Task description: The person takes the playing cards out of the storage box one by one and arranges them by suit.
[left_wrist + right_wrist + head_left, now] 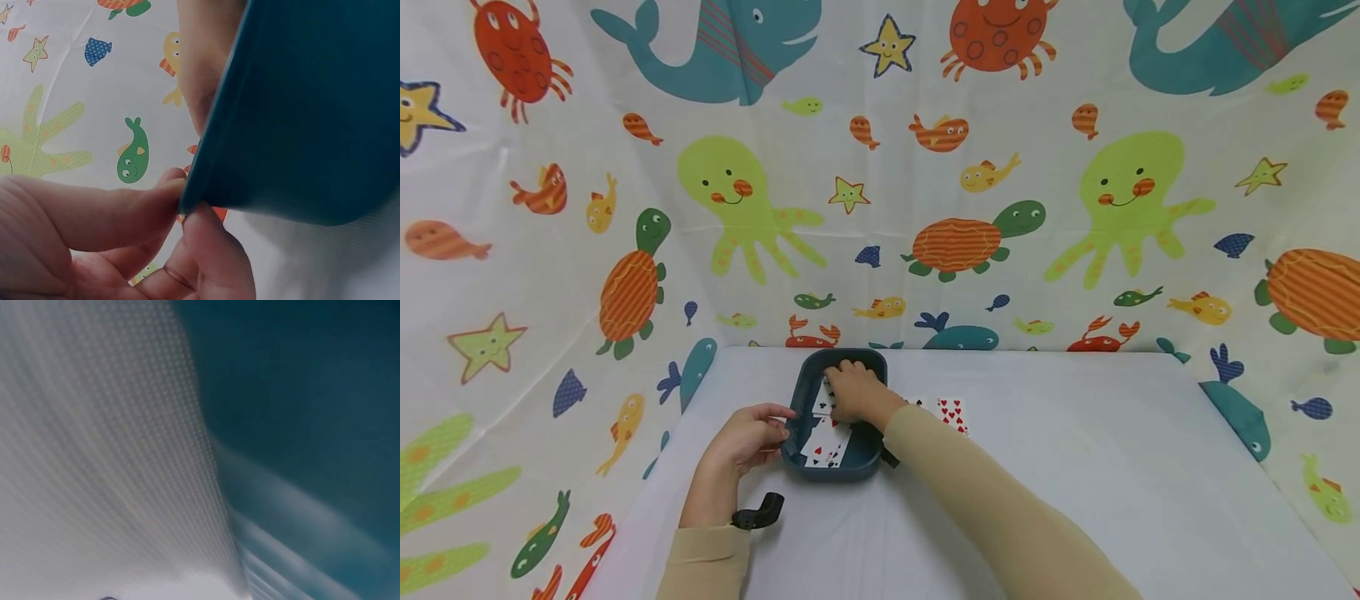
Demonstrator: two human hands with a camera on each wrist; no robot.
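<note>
A dark teal plastic tub [838, 474] stands on the white-covered table, with several playing cards [827, 444] lying loosely inside. My left hand [758, 435] is at the tub's left side, pinching its rim between thumb and fingers; the left wrist view shows this hand [156, 231] close up on the tub's edge [215, 134]. Inside the far half of the tub, my right hand [859, 393] bends down over the cards. Its fingertips are hidden, so whether they grip a card cannot be told. The right wrist view has only the tub wall [300, 425] and cloth.
Right of the tub, partly behind my right forearm, more playing cards lie on the table, among them a hearts card [952, 412]. The white tabletop [1097, 442] stretches away to the right. A patterned sea-animal curtain [880, 233] hangs behind and along the sides.
</note>
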